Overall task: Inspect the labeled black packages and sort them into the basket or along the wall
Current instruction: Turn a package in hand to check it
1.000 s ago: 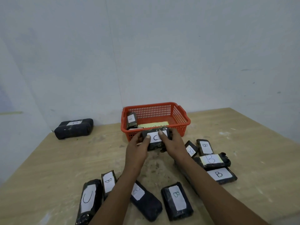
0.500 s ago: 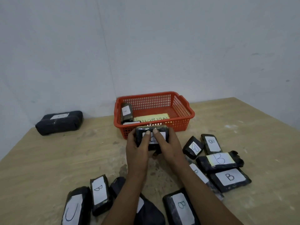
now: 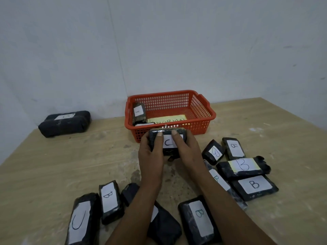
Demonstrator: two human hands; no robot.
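Both hands hold one black plastic-wrapped package with a white paper label marked C (image 3: 168,142) just in front of the near wall of the red plastic mesh basket (image 3: 203,110). The left hand (image 3: 150,156) wraps round the package's left end with its thumb lying on the label's left edge; the right hand (image 3: 187,152) wraps round the right end, thumb on the label's right edge. The package is lifted off the pale wooden table (image 3: 53,165), label facing the camera.

Inside the basket, a black package labelled A (image 3: 139,113) leans against the left wall, beside a yellow paper slip with handwritten letters (image 3: 167,119) on the basket floor.

Far left, against the white wall (image 3: 159,41), lies a larger black wrapped bundle with a white label (image 3: 65,123).

To the right of the arms sits a cluster of black packages labelled B (image 3: 244,167), some overlapping. Near left lie a black package labelled C (image 3: 81,220) and, just beside it, a black package labelled B (image 3: 110,200). Another B package (image 3: 200,220) lies near, between the forearms and the right edge, and one black package (image 3: 164,225) is partly hidden under the left forearm.
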